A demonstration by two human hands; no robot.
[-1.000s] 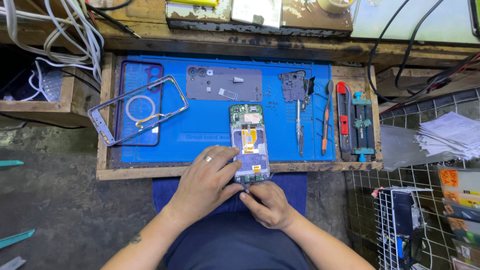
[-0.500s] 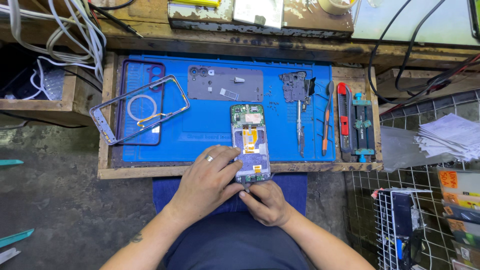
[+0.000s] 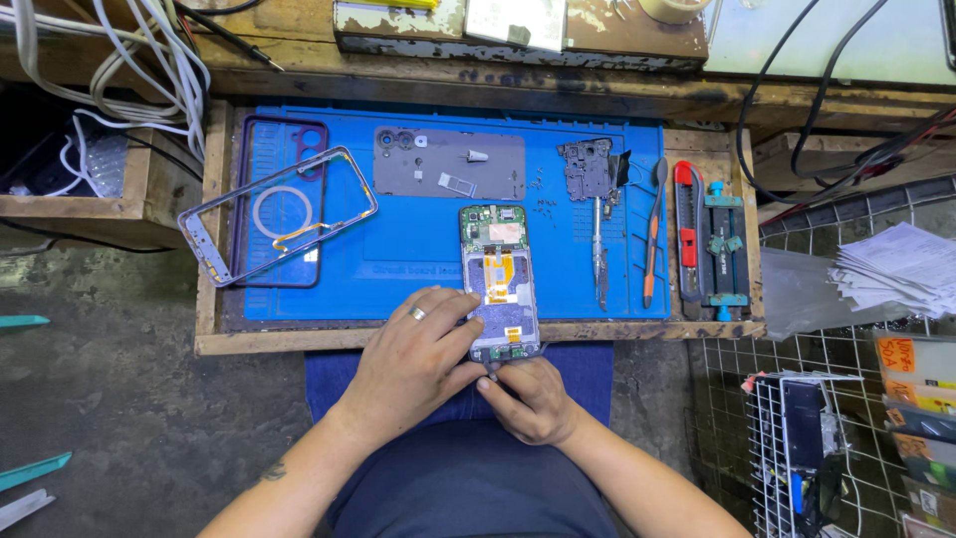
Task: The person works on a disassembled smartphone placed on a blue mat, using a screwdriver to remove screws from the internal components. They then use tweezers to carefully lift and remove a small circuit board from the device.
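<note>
Right hand is curled closed at the phone's near end, fingertips pressed to its bottom edge; whether a tool is pinched cannot be told. Left hand is clamped on the left edge, a ring worn. Phone is laid opened on the mat, long axis pointing away. Frame is seen far left.

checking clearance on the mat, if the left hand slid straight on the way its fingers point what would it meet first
The left hand points up and right, fingers already resting on the opened phone. Straight on, it would cross that phone; beyond it, probably the screwdriver lying on the blue mat, though height is unclear.
</note>
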